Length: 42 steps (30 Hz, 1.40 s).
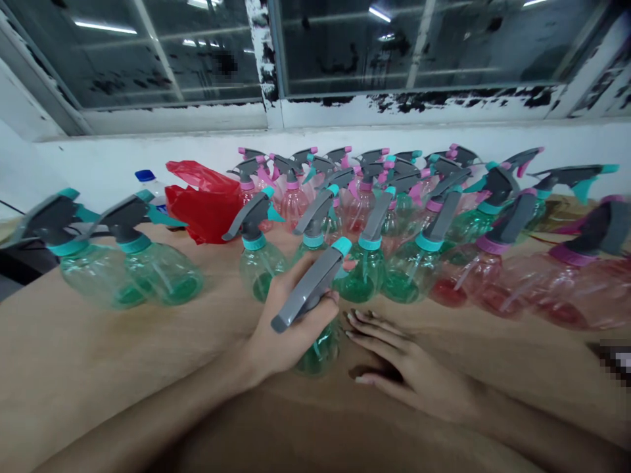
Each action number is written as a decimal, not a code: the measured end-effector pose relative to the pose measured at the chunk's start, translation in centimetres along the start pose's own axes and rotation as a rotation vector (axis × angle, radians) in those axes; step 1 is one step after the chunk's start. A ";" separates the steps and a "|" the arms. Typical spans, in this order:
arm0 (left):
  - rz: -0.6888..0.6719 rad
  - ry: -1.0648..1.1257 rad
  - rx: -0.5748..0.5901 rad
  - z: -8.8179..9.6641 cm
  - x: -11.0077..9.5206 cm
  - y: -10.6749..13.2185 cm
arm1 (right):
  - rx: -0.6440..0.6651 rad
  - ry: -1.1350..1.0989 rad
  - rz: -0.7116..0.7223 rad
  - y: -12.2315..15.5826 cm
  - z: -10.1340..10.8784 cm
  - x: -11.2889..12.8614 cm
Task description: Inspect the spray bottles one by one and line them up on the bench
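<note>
My left hand is wrapped around the neck of a green spray bottle with a grey trigger head and teal nozzle. That bottle stands near me on the table, its neck hidden by my fingers. To its right, my right hand rests on the tabletop, fingers stretched out and holding nothing. Just beyond my hands is a row of spray bottles, among them a green spray bottle with a teal collar and a pink spray bottle with a purple collar.
Two more green spray bottles stand at the left of the wooden table. A red plastic bag lies behind them, beside a blue-capped bottle. Several pink and green bottles crowd the back, below a window.
</note>
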State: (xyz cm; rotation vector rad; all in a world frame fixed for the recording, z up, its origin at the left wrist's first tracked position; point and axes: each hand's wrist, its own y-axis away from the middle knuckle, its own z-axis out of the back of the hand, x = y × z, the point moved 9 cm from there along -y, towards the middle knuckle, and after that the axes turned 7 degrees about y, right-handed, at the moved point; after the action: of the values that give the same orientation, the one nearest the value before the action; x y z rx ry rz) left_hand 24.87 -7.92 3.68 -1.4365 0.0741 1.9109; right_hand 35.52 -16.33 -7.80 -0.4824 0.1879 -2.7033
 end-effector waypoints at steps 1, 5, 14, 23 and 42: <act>-0.004 -0.007 0.002 0.0 0.0 0.0 | 0.000 0.000 0.000 0.0 0.0 0.0; 0.000 -0.012 0.025 -0.2 0.4 0.0 | -0.001 -0.012 0.002 0.0 0.1 0.0; 0.012 -0.010 0.019 -0.2 0.2 -0.1 | 0.010 -0.010 -0.014 0.0 0.0 -0.1; 0.028 0.017 0.008 -0.2 0.8 -0.1 | -0.025 -0.080 -0.007 -0.1 0.2 -0.4; -0.011 -0.029 0.010 -0.1 0.0 0.0 | -0.036 -0.059 -0.003 0.0 0.2 -0.4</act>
State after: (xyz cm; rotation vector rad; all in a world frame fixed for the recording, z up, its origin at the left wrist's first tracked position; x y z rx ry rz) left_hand 24.98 -7.97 3.66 -1.4000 0.0623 1.9193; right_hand 35.95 -16.13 -7.77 -0.5733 0.2204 -2.6883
